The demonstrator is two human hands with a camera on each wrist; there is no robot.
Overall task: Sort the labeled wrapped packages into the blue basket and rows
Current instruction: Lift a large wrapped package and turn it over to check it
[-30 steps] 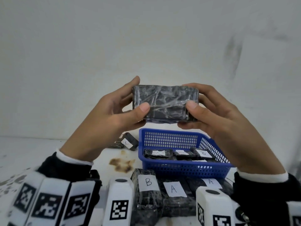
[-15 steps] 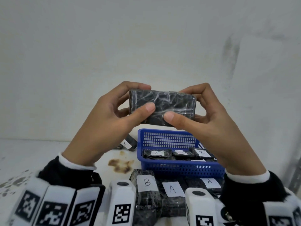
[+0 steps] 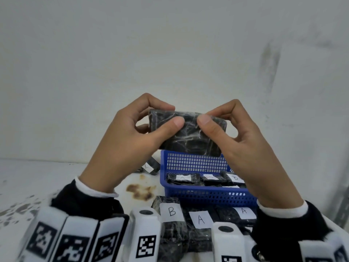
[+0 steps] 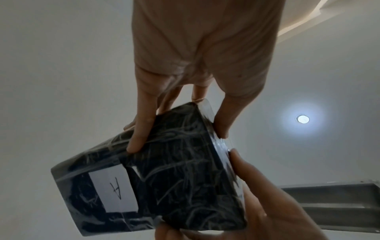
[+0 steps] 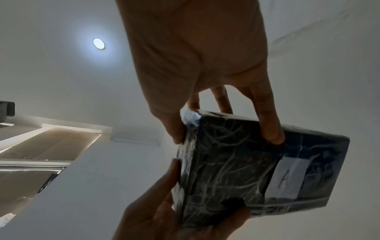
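Observation:
Both hands hold one black plastic-wrapped package (image 3: pixel 190 138) in the air above the blue basket (image 3: pixel 194 163). My left hand (image 3: pixel 172 115) grips its left end and my right hand (image 3: pixel 206 116) grips its right end, with the thumbs nearly meeting on the near face. In the head view the label is hidden. The left wrist view shows a white label "A" (image 4: pixel 115 186) on the far face, and the label (image 5: pixel 285 180) also shows in the right wrist view. The basket holds several small labeled packages, among them a "B" package (image 3: pixel 235 177).
In front of the basket lies a row of wrapped packages labeled B (image 3: pixel 171 211), A (image 3: pixel 201 219) and A (image 3: pixel 243 211). Another labeled package (image 3: pixel 151 166) lies left of the basket's back corner. A brown stain (image 3: pixel 141 190) marks the white table. A wall stands close behind.
Both thumbs slid from the package's ends toward its middle. The package turned in the hands and sits slightly lower over the basket.

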